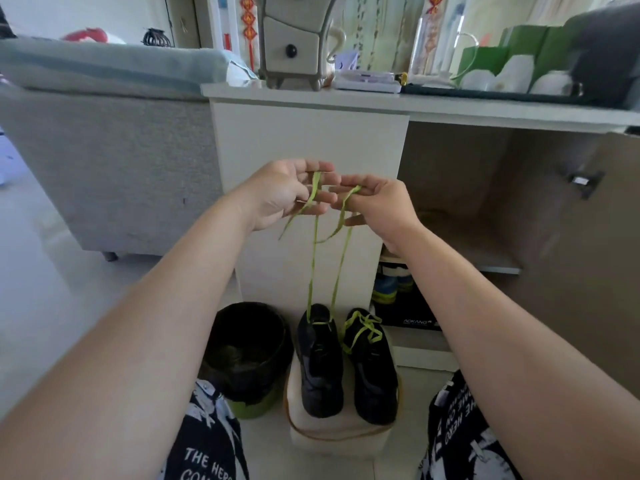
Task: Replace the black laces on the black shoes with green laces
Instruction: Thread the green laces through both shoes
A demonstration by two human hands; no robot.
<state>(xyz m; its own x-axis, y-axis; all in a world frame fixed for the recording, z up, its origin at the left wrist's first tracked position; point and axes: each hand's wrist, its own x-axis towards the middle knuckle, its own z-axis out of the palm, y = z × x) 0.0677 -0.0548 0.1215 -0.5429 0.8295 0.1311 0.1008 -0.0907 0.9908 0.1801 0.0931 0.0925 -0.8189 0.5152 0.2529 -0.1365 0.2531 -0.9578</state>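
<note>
1. Green lace (313,265) ends are held up mid-frame. The left hand (280,194) curls its fingers round one strand, and the right hand (377,209), at its 3 o'clock, pinches the other.
2. Both strands drop toward 6 o'clock to the far end of the left shoe (320,368).
3. At that shoe's 3 o'clock, just beside it, the right shoe (375,375) carries a loose second lace (363,327).
4. Both shoes stand on a white stool (339,438), with a bin (246,341) at its 9 o'clock.

Eyelets on the black shoes (320,362) are too dark to make out.
</note>
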